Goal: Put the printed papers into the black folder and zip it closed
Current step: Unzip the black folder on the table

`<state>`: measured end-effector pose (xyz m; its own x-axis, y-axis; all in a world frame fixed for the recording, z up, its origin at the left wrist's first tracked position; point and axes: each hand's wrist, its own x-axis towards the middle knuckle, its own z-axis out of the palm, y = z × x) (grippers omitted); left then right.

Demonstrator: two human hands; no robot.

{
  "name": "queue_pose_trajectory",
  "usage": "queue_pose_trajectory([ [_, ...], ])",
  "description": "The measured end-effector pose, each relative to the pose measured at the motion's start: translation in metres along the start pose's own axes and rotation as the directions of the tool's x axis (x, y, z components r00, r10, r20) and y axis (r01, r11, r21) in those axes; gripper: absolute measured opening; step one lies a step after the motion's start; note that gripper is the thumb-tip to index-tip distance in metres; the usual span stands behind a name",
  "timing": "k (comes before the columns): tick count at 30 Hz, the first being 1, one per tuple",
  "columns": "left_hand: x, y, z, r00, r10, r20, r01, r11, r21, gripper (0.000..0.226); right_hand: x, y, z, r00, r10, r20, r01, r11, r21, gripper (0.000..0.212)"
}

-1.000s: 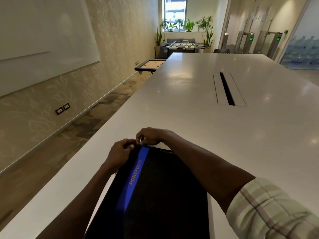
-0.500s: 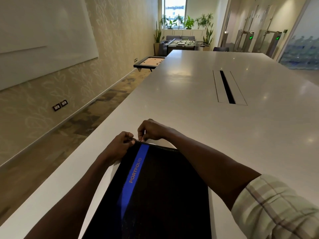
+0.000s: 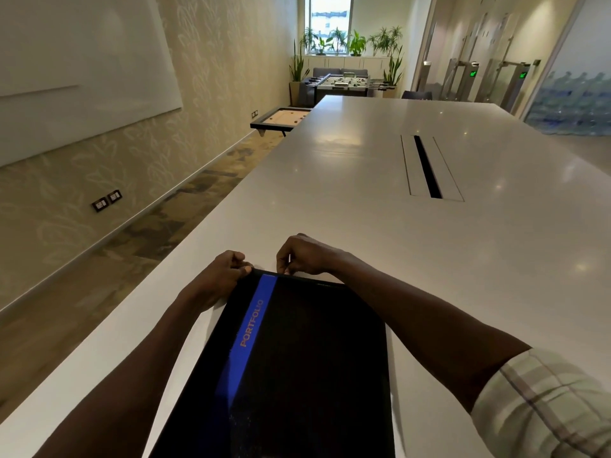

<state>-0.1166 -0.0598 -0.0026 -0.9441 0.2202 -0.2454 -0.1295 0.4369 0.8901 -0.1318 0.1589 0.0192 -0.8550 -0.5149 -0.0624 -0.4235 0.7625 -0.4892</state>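
A black folder point(image 3: 307, 352) with a blue stripe marked PORTFOLIO lies flat and closed on the white table point(image 3: 363, 219), close to me. My left hand point(image 3: 221, 276) pinches the folder's far left corner. My right hand point(image 3: 304, 256) pinches something small at the far edge, just right of the stripe, likely the zip pull, though it is too small to make out. No printed papers are visible.
A long cable slot point(image 3: 428, 166) is set into the table further out on the right. The table's left edge drops to a patterned floor beside a wall with a whiteboard point(image 3: 76, 71). A small game table point(image 3: 281, 117) and a foosball table point(image 3: 344, 82) stand beyond.
My hands were touching at the far left corner; now my right hand has shifted rightward along the far edge, away from my left hand, which keeps its hold on the corner.
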Motion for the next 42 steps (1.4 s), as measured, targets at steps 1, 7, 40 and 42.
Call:
queue_pose_trajectory([
  [1,0.0,0.002,0.002,1.0,0.011,0.003,-0.011,0.999,0.049,0.019,-0.002,0.0,0.002,1.0,0.002,-0.008,-0.002,1.0,0.004,0.021],
  [7,-0.006,0.01,0.014,0.995,0.099,0.033,-0.104,0.961,0.256,0.02,-0.009,0.001,0.007,0.996,0.038,-0.079,-0.037,0.999,0.014,0.025],
  [40,-0.016,0.044,0.09,0.931,0.318,0.18,-0.365,0.783,0.504,0.02,-0.112,0.047,-0.005,0.947,0.177,-0.267,-0.158,0.983,0.094,0.02],
  [42,-0.014,0.044,0.089,0.933,0.312,0.177,-0.359,0.799,0.482,0.019,-0.121,0.053,-0.008,0.939,0.193,-0.286,-0.171,0.98,0.101,0.021],
])
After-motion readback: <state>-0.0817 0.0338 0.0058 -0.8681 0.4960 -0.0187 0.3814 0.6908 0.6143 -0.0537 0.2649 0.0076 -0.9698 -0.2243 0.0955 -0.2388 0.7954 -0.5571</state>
